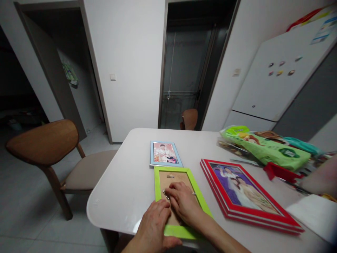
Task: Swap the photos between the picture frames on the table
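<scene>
A lime-green picture frame [160, 182] lies face down on the white table [126, 182], its brown backing board up. My left hand [154, 223] rests on the frame's near left part, fingers curled against the board. My right hand [183, 202] lies on the board's middle, fingertips pinched at a small metal clip [165, 193] on the left side. Another metal tab [170, 176] shows near the board's top edge.
A blue-framed photo [165, 153] lies just beyond the green frame. A stack of red frames [247, 191] with a photo sits to the right. Green snack bags [265, 147], a red object [279, 171] and white paper [313, 214] crowd the right side. A wooden chair [52, 154] stands left.
</scene>
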Demonstrator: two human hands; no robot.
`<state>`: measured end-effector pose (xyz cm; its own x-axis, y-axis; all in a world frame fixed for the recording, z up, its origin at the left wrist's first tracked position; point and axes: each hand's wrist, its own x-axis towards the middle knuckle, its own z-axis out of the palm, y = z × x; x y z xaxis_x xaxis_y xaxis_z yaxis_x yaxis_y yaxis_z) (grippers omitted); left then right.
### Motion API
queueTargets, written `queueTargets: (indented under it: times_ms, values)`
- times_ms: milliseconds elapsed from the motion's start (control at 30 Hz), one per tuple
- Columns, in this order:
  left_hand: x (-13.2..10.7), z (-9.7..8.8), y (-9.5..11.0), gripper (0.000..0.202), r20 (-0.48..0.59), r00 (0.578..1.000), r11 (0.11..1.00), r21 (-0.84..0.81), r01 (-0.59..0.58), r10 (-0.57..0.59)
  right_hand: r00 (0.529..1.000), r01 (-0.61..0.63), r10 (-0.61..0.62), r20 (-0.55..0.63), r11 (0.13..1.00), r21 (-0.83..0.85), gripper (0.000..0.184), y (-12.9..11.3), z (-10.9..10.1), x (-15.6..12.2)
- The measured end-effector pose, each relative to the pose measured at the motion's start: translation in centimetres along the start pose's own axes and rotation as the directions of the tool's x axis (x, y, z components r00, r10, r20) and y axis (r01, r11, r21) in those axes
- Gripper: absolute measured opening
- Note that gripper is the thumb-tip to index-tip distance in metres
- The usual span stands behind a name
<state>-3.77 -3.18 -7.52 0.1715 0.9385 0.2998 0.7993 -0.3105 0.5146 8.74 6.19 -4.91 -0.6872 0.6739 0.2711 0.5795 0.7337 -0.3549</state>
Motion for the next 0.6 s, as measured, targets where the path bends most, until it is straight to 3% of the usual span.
queueTargets:
  times_ms: [133, 300, 467, 600]
  values:
    - [0.1, 0.0, -0.2, 0.055, -0.001, 1.0, 0.998, -0.06, -0.023, 0.023, 0.993, 0.077, -0.076, 0.086, 0.997, -0.005, 0.02, -0.9, 0.2, 0.5]
    - [0.1, 0.2, -0.4, 0.057, -0.017, 1.0, 0.998, -0.063, -0.027, 0.026, 0.989, 0.103, -0.106, 0.101, 0.994, 0.04, 0.021, -0.5, 0.1, 0.3]
    - [-0.1, 0.4, -0.6, 0.053, -0.015, 1.0, 1.0, -0.021, -0.022, 0.021, 0.994, -0.096, 0.098, -0.049, 0.994, 0.043, 0.026, 2.0, 0.7, 2.7]
    - [-0.2, 0.5, -0.6, 0.049, -0.022, 0.999, 0.999, -0.015, -0.028, 0.028, 0.977, -0.199, 0.199, -0.07, 0.98, 0.008, 0.022, 4.1, 1.3, 5.2]
